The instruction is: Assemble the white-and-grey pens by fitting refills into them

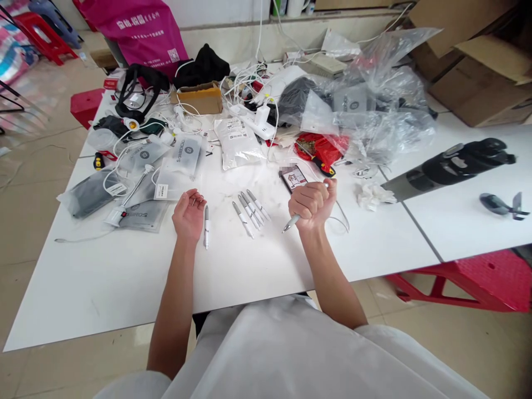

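Note:
My right hand point(312, 203) is closed in a fist around a white and grey pen point(291, 223), whose grey tip points down and left above the table. My left hand point(188, 215) rests palm up at the table, fingers loosely curled with nothing in them. Just right of it lies a single white pen point(206, 228). Between my hands, several similar white pens point(250, 213) lie side by side on the white table point(241, 266). Partly behind my right hand is a dark-edged phone point(293, 177) with a picture on it.
Cables point(245, 83), a white plastic packet point(238, 143), clear bags point(374, 105) and frosted pouches point(183, 155) crowd the far side. To the right are a crumpled tissue point(375, 197), a black bottle point(449, 166) lying down and a cardboard box point(482, 83). A red stool point(490, 280) stands below.

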{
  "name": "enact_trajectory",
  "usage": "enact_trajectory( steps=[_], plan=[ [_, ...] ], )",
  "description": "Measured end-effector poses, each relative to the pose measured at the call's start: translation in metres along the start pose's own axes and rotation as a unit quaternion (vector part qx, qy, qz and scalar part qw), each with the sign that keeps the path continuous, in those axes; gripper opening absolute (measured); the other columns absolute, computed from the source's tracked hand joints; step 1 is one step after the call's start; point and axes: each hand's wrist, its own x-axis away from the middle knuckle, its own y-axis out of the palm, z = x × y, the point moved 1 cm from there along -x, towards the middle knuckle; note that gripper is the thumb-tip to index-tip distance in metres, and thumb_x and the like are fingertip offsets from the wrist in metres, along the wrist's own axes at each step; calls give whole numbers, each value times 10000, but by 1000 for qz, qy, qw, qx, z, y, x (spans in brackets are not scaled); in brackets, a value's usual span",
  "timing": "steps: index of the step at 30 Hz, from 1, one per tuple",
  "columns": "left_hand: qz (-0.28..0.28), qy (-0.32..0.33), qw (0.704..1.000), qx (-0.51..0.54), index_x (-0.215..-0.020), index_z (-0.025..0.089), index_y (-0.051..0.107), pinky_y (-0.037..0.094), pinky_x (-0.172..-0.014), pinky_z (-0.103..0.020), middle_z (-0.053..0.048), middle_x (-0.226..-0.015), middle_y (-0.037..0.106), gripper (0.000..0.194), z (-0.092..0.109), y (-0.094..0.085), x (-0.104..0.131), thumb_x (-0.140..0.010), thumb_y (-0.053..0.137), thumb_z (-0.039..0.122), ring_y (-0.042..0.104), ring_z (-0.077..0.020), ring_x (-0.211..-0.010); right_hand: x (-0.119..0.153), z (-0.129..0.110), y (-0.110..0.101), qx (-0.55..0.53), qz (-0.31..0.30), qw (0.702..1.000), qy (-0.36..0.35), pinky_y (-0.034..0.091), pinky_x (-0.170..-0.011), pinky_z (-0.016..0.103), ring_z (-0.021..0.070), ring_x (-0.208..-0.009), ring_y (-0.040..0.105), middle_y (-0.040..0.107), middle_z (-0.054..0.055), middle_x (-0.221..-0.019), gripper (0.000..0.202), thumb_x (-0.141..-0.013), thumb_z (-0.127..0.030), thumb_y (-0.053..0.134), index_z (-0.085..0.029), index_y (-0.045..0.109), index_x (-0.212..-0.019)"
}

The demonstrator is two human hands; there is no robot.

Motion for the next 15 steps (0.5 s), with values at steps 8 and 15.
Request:
enact_trajectory(
  steps=[8,15],
  plan=[
    [-71,67,989,-108,-937,188,829,512,-655,-255,-22,-727,663,339,14,20,18,-892,859,523,599,-121,-667,-7,26,27,278,148,949,-9,251,-460,312,109,-458,129,140,-81,-529,645,-1028,-648,525,-246,265,-597],
    [-212,-184,934,-219,-1099,141,845,549,-708,-293,-134,-950,798,599,21,56,108,-1035,598,683,727,-201,-838,27,108,36,691,-25,720,-57,513,-848,509,227,-765,490,465,10,-788,261,-1016,-449,536,-258,487,-845]
  ],
)
